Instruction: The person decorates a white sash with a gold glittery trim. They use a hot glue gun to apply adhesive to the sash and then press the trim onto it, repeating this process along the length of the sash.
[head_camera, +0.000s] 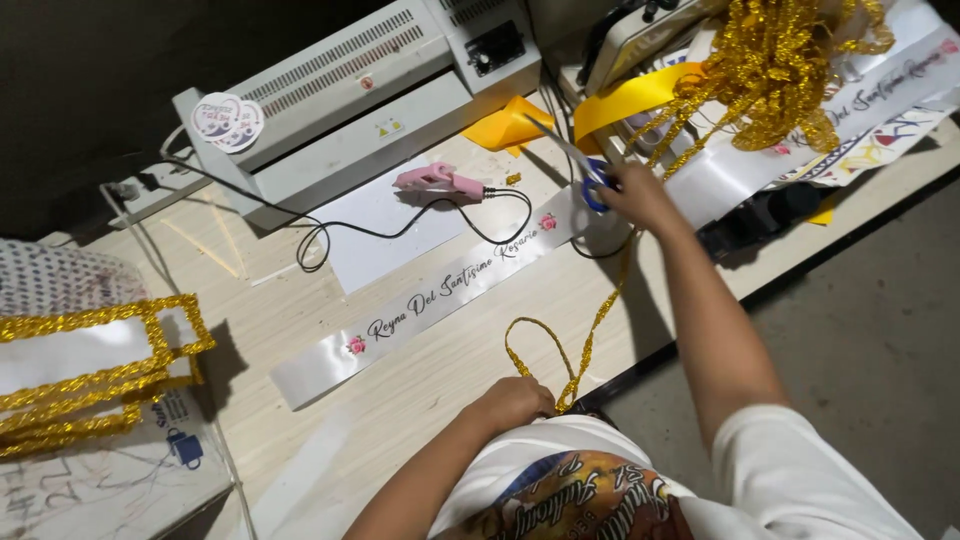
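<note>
My right hand reaches far across the table and grips blue-handled scissors, blades pointing up-left. My left hand is closed near my body on the end of a gold glitter trim. The trim loops on the table and runs up towards my right hand. A white satin sash with script lettering and pink roses lies diagonally across the wooden table. A pink glue gun rests on white paper just beyond the sash.
A grey laminator stands at the back. A heap of gold trim and a yellow ribbon lie at the far right over more printed sashes. Gold-edged sashes are stacked at the left.
</note>
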